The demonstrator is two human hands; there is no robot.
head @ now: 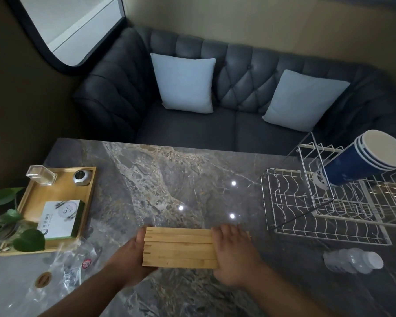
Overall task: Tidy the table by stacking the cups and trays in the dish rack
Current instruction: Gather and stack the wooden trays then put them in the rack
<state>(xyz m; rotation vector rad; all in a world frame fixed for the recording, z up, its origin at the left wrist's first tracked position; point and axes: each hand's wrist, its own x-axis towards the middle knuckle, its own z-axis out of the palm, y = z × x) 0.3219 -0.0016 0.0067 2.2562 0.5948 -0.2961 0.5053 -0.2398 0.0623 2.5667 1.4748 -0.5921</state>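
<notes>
A stack of several bamboo trays [180, 247] is held on edge above the near middle of the marble table [169, 179]. My left hand [133, 259] grips its left end and my right hand [233, 255] grips its right end. A white wire dish rack [325, 209] stands at the right of the table. A stack of nested blue paper cups [364, 161] stands upside down on the rack's upper tier.
At the left sits a bigger bamboo tray [32, 202] with a clear box, a round timer and a white-green box. A leafy plant [14, 232] overlaps it. Crumpled clear plastic [71, 266] lies near my left arm. A plastic bottle [352, 260] lies at right. A sofa stands behind.
</notes>
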